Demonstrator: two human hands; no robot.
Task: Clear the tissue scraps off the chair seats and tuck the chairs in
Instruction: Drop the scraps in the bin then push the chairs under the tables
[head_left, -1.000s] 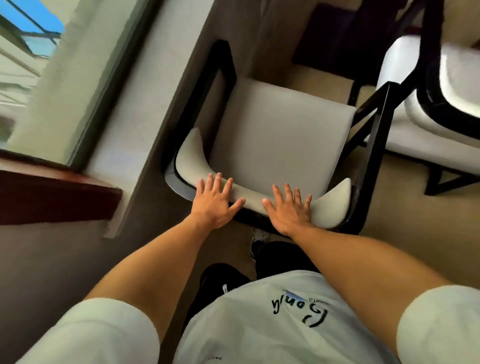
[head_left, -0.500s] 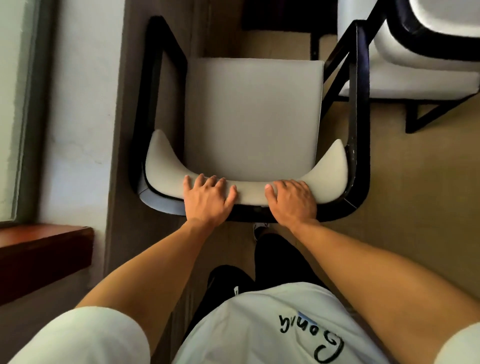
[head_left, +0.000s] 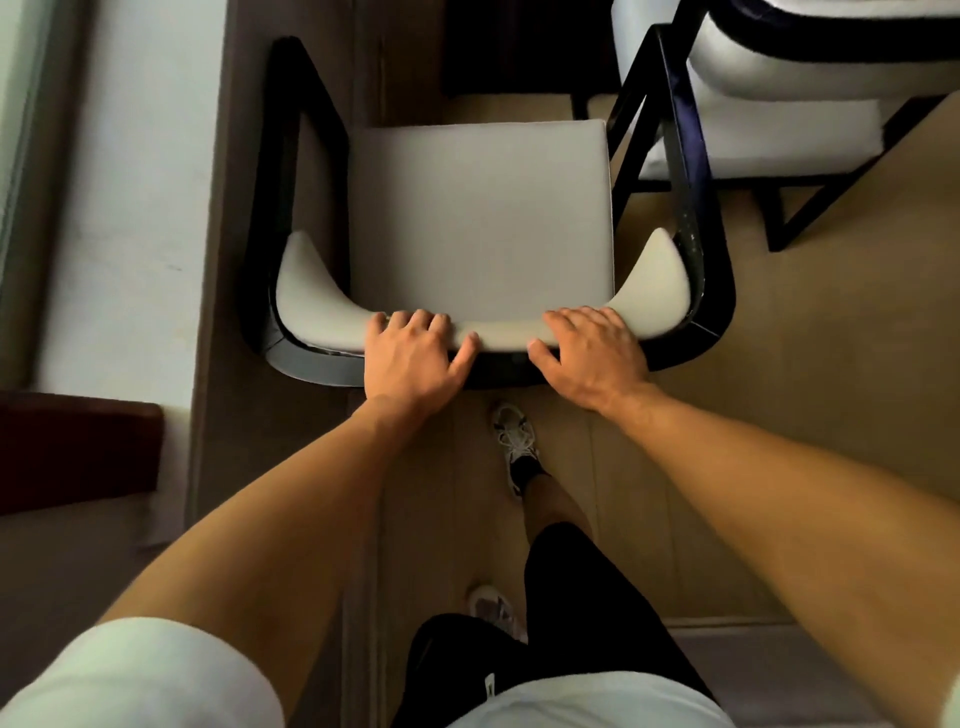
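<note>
We stand over the floor (head_left: 810, 405), tan boards running under everything, with a pale wall (head_left: 130, 208) along our left and a dark red ledge (head_left: 78, 447) low beside it. Against that wall, just ahead of our feet, sits the chair (head_left: 478, 218): a black frame wrapping a flat grey seat, its padded back curving toward us. A second chair (head_left: 779, 78) stands near on the right, its frame just beside the first one's arm, and whether the two touch we cannot tell. We see no tissue scraps on the near seat, so we judge the clearing done here and the tucking in hand. Our left hand (head_left: 410, 358) and right hand (head_left: 592, 358) both grip the top of the back, fingers curled over the padded rail and thumbs on the near side, well apart and roughly even about the middle. That is the place we would choose to hold it: a rigid frame like this should push as one piece, and two hands spread on the rail keep it from swinging toward the wall. We judge it fairly heavy, likely to drag on the boards rather than glide, while the padding is soft and gives a sure, unslippery hold. One shoe (head_left: 514, 441) is planted just behind the chair.
</note>
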